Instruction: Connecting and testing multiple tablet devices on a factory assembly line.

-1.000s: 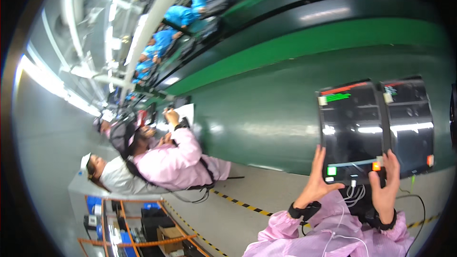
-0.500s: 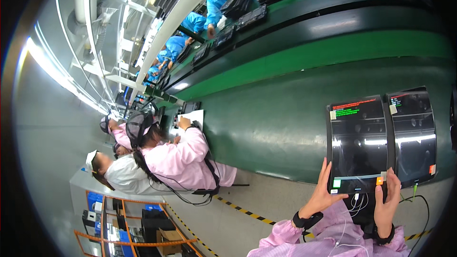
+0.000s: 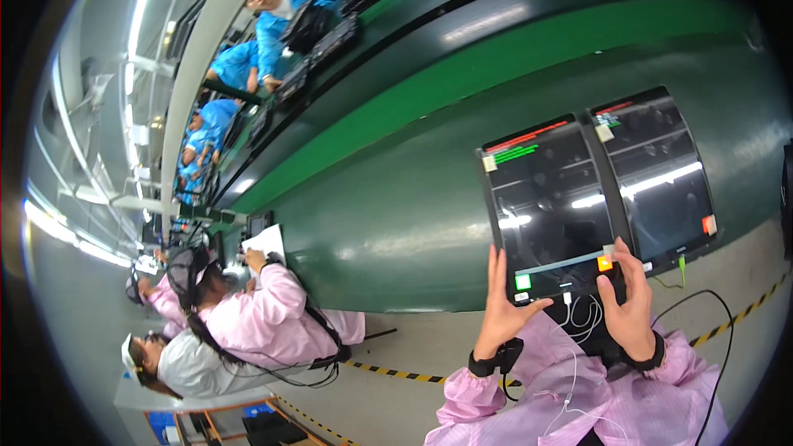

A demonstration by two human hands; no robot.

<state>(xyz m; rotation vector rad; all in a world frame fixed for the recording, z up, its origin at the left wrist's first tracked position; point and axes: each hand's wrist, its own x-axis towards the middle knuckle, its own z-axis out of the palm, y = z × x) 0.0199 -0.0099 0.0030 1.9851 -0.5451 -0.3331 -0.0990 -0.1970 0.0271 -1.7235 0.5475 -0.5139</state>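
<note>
Two black tablets lie side by side on the green table, screens up with red and green text lines at the top. My left hand is at the lower left corner of the left tablet. Its fingers stretch along the side edge and its thumb points in along the bottom edge. At the lower right corner is my right hand, thumb and fingers apart, near an orange square on the screen. A white cable plug sits at this tablet's bottom edge. The right tablet has a green cable plug at its bottom.
The green table runs away to the left, with a dark conveyor beyond it. Co-workers in pink and white sit at left; others in blue work across the line. A black cable loops down at right, above striped floor tape.
The view has swung to the right, so tablets, hands and co-workers all sit farther left in it. Both hands stay by the left tablet's lower corners, fingers a little more spread.
</note>
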